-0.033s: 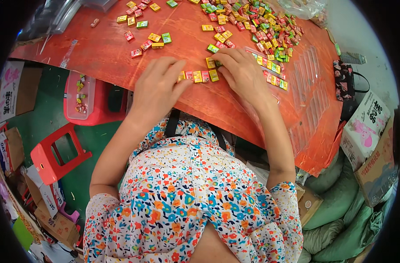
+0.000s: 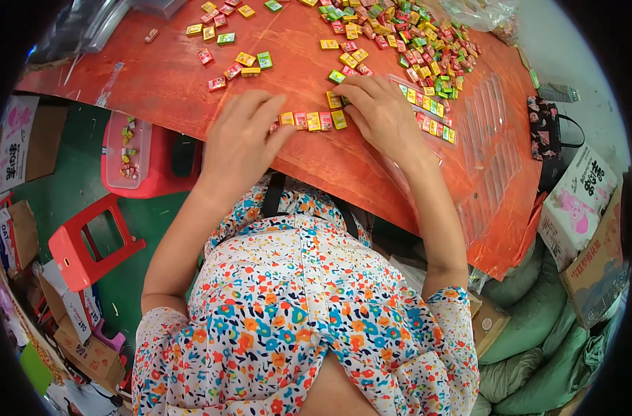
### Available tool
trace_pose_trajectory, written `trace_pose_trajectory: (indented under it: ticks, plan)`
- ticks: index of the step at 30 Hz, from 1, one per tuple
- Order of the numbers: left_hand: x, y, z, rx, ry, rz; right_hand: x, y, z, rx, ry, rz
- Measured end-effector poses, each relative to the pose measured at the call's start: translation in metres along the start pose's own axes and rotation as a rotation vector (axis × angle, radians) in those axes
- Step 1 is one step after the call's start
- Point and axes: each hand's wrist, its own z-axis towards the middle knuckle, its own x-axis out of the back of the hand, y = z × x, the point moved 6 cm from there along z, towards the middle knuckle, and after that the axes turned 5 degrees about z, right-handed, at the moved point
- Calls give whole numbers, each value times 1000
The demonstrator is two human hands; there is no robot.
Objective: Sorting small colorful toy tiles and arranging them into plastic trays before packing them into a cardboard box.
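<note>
A short row of small red and yellow boxes (image 2: 314, 121) lies on the orange-red table in front of me. My left hand (image 2: 243, 135) arches over the row's left end, its fingers and thumb apart; part of a red box (image 2: 274, 127) shows between them. Past the row's right end, my right hand (image 2: 379, 114) has thumb and fingertips closed on a dark green box (image 2: 344, 100), mostly hidden by the fingers. Just left of those fingertips stands a yellow box (image 2: 334, 100). Beside my right wrist, clear plastic trays (image 2: 437, 130) hold rows of similar boxes.
A large heap of mixed boxes (image 2: 427, 52) covers the far right of the table (image 2: 160, 83), with loose ones far left. Empty clear trays (image 2: 492, 132) lie to the right. Below the left edge stand a plastic tub (image 2: 127, 163) and a red stool (image 2: 97, 239).
My left hand has shifted slightly left, uncovering more of the row's left end. The right hand stays almost in place.
</note>
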Motion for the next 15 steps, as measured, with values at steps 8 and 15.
trace_pose_trajectory:
  ticks: [8,15]
  plan:
    - [11,-16,-17,106,-130,-23,7,9,-7,-114,-90,105]
    - [-11,-8,-5,79,-232,-4,4,0,-16,-113,-196,221]
